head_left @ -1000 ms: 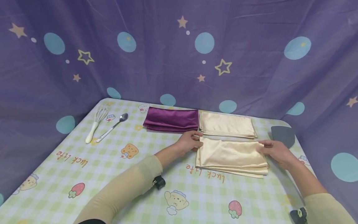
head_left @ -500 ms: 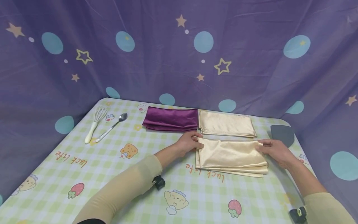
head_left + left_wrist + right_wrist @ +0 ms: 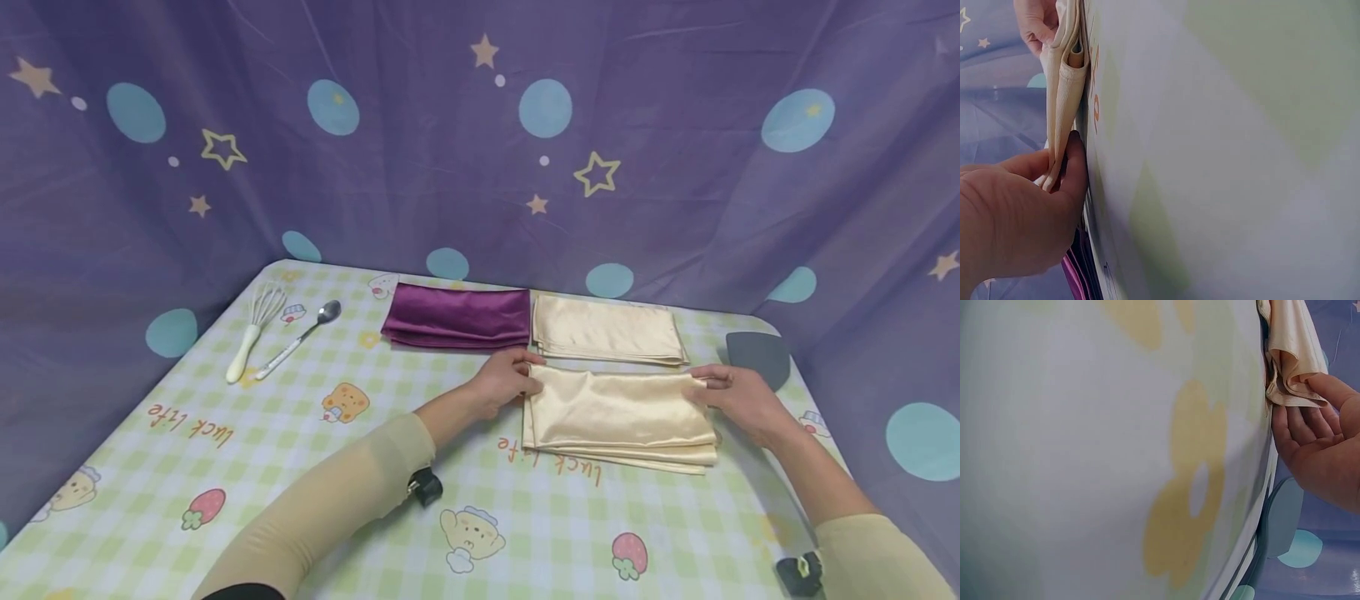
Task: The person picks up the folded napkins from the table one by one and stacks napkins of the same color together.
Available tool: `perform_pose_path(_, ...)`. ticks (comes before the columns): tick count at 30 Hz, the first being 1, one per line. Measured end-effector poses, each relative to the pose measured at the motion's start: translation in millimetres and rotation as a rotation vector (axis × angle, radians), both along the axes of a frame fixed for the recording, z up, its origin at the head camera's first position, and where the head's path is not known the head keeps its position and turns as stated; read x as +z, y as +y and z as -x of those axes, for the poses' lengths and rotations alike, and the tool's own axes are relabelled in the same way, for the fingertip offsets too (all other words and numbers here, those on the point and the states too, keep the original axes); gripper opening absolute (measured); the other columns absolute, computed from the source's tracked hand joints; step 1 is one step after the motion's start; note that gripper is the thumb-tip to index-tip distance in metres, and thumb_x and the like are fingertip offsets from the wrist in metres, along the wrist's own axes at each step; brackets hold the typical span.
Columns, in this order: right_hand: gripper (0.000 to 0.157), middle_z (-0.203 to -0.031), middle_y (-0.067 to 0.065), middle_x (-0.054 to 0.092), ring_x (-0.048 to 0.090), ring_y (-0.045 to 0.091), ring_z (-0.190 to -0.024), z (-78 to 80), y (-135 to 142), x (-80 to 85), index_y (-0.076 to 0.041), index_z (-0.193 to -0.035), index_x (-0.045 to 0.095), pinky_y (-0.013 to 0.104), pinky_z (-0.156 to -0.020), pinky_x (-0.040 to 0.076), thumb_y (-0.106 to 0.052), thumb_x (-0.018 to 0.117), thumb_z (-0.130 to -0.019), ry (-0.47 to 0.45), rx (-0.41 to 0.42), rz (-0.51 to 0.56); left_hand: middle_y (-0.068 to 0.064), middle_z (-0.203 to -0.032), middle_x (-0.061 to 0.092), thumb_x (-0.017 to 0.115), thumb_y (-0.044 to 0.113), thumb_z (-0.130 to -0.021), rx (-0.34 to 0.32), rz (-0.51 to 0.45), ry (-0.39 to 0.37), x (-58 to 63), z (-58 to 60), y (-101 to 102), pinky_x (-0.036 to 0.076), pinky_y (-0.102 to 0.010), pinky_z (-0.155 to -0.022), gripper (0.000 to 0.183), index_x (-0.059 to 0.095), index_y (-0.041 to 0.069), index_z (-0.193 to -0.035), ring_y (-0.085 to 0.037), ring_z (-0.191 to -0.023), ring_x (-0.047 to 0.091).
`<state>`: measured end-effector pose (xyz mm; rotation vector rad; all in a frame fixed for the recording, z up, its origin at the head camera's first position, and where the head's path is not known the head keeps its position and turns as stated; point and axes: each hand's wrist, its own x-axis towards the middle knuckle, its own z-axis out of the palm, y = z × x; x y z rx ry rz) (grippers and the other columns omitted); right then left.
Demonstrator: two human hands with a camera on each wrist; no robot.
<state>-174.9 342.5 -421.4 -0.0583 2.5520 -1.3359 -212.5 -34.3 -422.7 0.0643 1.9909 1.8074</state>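
Note:
A folded cream satin cloth (image 3: 622,412) lies near the right-middle of the table, its layers spread slightly along the front edge. My left hand (image 3: 501,383) pinches its far left corner; in the left wrist view, thumb and fingers close on the layered edge (image 3: 1060,137). At the far right corner, my right hand (image 3: 746,407) grips the same cloth, thumb on top and fingers underneath, as the right wrist view shows at the draped end (image 3: 1294,337). Behind it lie a folded purple satin cloth (image 3: 457,317) and a second folded cream cloth (image 3: 607,330), side by side.
A whisk (image 3: 255,333) and a metal spoon (image 3: 300,340) with a patterned handle lie at the far left. Beyond my right hand is a flat grey object (image 3: 759,358), partly covered by the hand. A purple curtain (image 3: 420,200) rises behind the checked table cover (image 3: 360,500).
Both hands keep hold of the cream cloth, and its position barely differs. Its far edge looks slightly straighter between the hands, and the right fingers have shifted a little upward. The head view drifts minimally.

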Motion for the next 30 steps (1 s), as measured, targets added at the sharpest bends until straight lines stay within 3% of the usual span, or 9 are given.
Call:
perform_pose_path(5, 0.065, -0.139, 0.036, 0.051, 0.049, 0.05, -0.127, -0.5, -0.8, 0.9, 0.005, -0.145, 0.048, 0.056, -0.099, 0.046, -0.035, 0.069, -0.098, 0.012, -0.007, 0.009, 0.002, -0.078, 0.046, 0.069, -0.011, -0.087, 0.03, 0.0, -0.01, -0.9, 0.7, 1.0, 0.055, -0.027, -0.059, 0.038, 0.067, 0.004, -0.122, -0.013, -0.07, 0.056)
perform_pose_path(9, 0.063, -0.132, 0.029, 0.06, 0.064, 0.028, -0.112, -1.1, 0.5, -0.9, 0.003, -0.146, 0.049, 0.037, -0.089, 0.055, -0.032, 0.07, -0.098, 0.011, 0.0, 0.071, 0.002, -0.076, 0.044, 0.068, -0.011, -0.088, 0.044, 0.0, -0.019, -1.1, 1.0, 0.6, 0.055, -0.026, -0.057, 0.038, 0.068, 0.005, -0.121, -0.012, -0.067, 0.055)
perform_pose_path(11, 0.063, -0.127, 0.025, 0.064, 0.068, 0.02, -0.104, -0.8, 1.9, -2.7, 0.005, -0.146, 0.047, 0.034, -0.085, 0.058, -0.028, 0.07, -0.098, -0.004, 0.003, 0.138, 0.002, -0.076, 0.045, 0.068, -0.011, -0.088, 0.051, 0.0, -0.019, -1.2, 1.3, 0.3, 0.055, -0.026, -0.056, 0.038, 0.069, 0.005, -0.121, -0.012, -0.067, 0.056)
perform_pose_path(16, 0.064, -0.112, 0.011, 0.071, 0.072, 0.023, -0.093, 0.9, 3.8, -6.0, 0.011, -0.148, 0.038, 0.041, -0.08, 0.061, -0.018, 0.068, -0.099, -0.054, 0.01, 0.298, 0.0, -0.077, 0.052, 0.065, -0.011, -0.088, 0.07, -0.03, -0.018, -0.6, 1.6, -0.3, 0.058, -0.029, -0.057, 0.036, 0.069, 0.003, -0.121, -0.013, -0.068, 0.06)
perform_pose_path(20, 0.063, -0.11, 0.005, 0.07, 0.073, 0.026, -0.093, 1.3, 4.6, -6.1, 0.01, -0.149, 0.036, 0.043, -0.079, 0.061, -0.017, 0.066, -0.101, -0.069, 0.017, 0.341, -0.002, -0.079, 0.054, 0.063, -0.011, -0.09, 0.09, -0.072, -0.019, -0.9, 3.3, -0.4, 0.061, -0.033, -0.06, 0.035, 0.069, 0.001, -0.121, -0.015, -0.068, 0.064)
perform_pose_path(30, 0.063, -0.11, -0.004, 0.068, 0.072, 0.018, -0.094, 4.1, 7.3, -3.7, 0.004, -0.151, 0.034, 0.037, -0.081, 0.06, -0.018, 0.065, -0.101, -0.093, -0.022, 0.397, -0.009, -0.091, 0.061, 0.064, -0.012, -0.09, 0.135, -0.091, 0.001, -3.0, 11.3, 0.1, 0.061, -0.032, -0.063, 0.037, 0.068, 0.001, -0.124, -0.015, -0.07, 0.066)
